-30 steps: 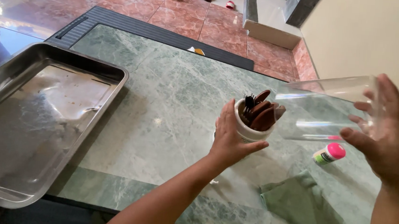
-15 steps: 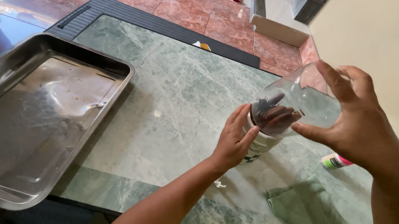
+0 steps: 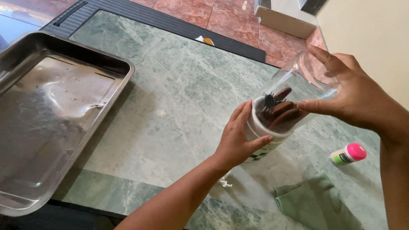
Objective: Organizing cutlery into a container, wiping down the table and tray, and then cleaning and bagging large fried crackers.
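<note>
My left hand (image 3: 239, 138) grips a white cup (image 3: 257, 134) tilted above the green marble table (image 3: 177, 88). Dark brown sticks (image 3: 278, 114) poke out of the cup's mouth. My right hand (image 3: 350, 90) holds a clear plastic container (image 3: 300, 83), its open end set over the cup's rim and the sticks. Both hands are at the right of the table, held close together.
A large steel tray (image 3: 34, 121) lies at the table's left edge. A small bottle with a pink cap (image 3: 348, 154) lies at the right, and a folded green cloth (image 3: 320, 214) rests near the front edge. Red floor tiles and a dark mat lie beyond.
My right hand brought the clear container from the right down over the cup's mouth. The left hand tilted the cup toward it.
</note>
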